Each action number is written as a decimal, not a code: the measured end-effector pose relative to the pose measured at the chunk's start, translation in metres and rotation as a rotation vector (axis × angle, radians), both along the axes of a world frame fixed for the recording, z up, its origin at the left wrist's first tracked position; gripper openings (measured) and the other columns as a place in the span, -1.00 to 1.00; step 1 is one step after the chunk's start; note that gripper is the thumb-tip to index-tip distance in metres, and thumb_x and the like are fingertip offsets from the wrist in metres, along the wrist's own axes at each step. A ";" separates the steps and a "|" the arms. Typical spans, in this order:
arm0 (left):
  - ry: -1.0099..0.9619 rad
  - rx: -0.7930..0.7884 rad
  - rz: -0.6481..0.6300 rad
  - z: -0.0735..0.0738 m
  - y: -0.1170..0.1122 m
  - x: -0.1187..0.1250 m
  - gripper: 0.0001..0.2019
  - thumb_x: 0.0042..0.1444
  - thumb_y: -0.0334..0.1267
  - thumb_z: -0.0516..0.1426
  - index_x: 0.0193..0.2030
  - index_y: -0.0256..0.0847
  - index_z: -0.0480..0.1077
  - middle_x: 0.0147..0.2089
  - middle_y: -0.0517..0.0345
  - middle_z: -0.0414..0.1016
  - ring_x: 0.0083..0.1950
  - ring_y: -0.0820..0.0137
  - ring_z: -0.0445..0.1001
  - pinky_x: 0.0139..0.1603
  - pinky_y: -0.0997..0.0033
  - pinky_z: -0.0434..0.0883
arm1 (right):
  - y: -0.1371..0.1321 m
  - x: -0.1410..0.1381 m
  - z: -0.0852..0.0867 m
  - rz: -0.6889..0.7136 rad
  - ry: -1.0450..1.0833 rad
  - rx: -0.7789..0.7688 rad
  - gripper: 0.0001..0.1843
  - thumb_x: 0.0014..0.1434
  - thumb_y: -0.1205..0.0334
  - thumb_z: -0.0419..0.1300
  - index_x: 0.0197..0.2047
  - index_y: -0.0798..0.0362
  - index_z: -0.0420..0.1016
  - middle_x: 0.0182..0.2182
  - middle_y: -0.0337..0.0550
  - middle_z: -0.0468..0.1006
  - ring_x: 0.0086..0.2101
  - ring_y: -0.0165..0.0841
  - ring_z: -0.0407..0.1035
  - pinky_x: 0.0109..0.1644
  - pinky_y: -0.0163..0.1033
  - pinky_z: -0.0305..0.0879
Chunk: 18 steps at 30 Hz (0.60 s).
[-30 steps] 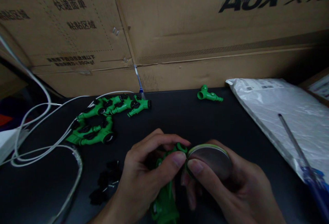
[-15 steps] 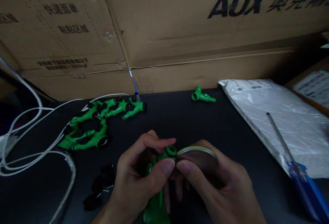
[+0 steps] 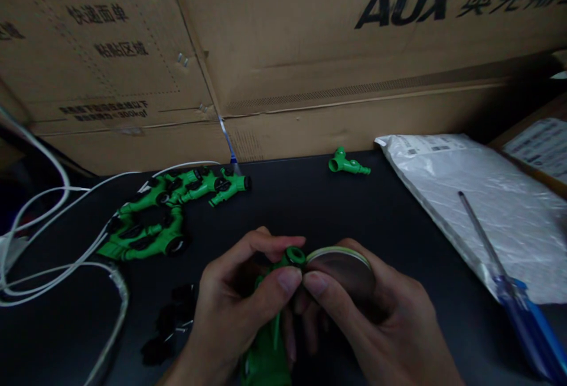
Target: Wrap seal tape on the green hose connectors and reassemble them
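A green plastic hose splitter [image 3: 267, 356] is gripped in my left hand [image 3: 241, 306], tilted, with one round black-ringed outlet pointing up between thumb and forefinger. My right hand [image 3: 381, 315] is closed around a flat round disc [image 3: 343, 271] with a dark face and a pale yellow-green rim; its exact kind I cannot make out. Both thumb tips nearly meet beside the outlet, and the disc's edge comes close to it. Whether the disc touches the splitter is hidden by my fingers. Left of my left hand lie several small black parts [image 3: 166, 321] with bits of metal.
Several green splitters with black valves [image 3: 155, 241] lie at the left among white cables [image 3: 119, 282]. A single green fitting [image 3: 348, 164] sits at the back. On the right, a blue-handled screwdriver [image 3: 514, 297] rests on a white padded mailer [image 3: 478, 197]. A large cardboard box [image 3: 287, 37] stands behind.
Both hands stay together in almost the same place. The disc appears turned slightly, showing more of its dark face. The whole view has shifted a little.
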<state>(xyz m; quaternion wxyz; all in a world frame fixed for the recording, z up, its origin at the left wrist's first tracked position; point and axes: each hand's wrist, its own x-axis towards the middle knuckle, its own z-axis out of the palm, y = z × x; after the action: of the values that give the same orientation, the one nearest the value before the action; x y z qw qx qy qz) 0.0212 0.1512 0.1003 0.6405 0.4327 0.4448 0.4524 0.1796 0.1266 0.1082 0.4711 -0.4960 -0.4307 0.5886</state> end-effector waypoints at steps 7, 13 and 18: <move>0.121 0.098 0.103 0.005 0.003 0.005 -0.83 0.02 -0.15 0.45 -0.30 -0.15 0.67 -0.38 0.18 0.52 -0.48 0.41 0.54 -0.61 0.57 0.45 | -0.001 -0.001 0.003 -0.024 0.053 -0.039 -0.66 0.19 -0.09 0.43 -0.37 -0.01 0.57 -0.52 -0.29 0.57 -0.54 -0.45 0.49 -0.45 -0.43 0.47; 0.072 0.044 0.048 0.002 0.005 0.005 -0.79 0.07 -0.08 0.42 -0.25 -0.15 0.65 -0.42 0.24 0.51 -0.65 0.53 0.40 -0.72 0.60 0.32 | -0.002 -0.003 0.003 -0.030 0.024 -0.039 -0.67 0.20 -0.08 0.43 -0.40 -0.04 0.57 -0.54 -0.29 0.55 -0.54 -0.45 0.46 -0.45 -0.43 0.46; 0.020 -0.010 0.004 -0.003 0.008 0.004 -0.77 0.13 -0.06 0.39 -0.20 -0.14 0.61 -0.52 0.32 0.48 -0.72 0.56 0.34 -0.76 0.64 0.27 | 0.000 -0.003 0.001 -0.016 -0.049 0.040 -0.66 0.31 -0.04 0.33 -0.41 -0.03 0.52 -0.55 -0.28 0.55 -0.55 -0.44 0.49 -0.46 -0.41 0.44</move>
<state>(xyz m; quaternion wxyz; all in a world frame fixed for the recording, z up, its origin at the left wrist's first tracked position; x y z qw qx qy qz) 0.0253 0.1594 0.0974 0.6372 0.4333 0.4542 0.4472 0.1769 0.1270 0.1087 0.4746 -0.5044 -0.4499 0.5638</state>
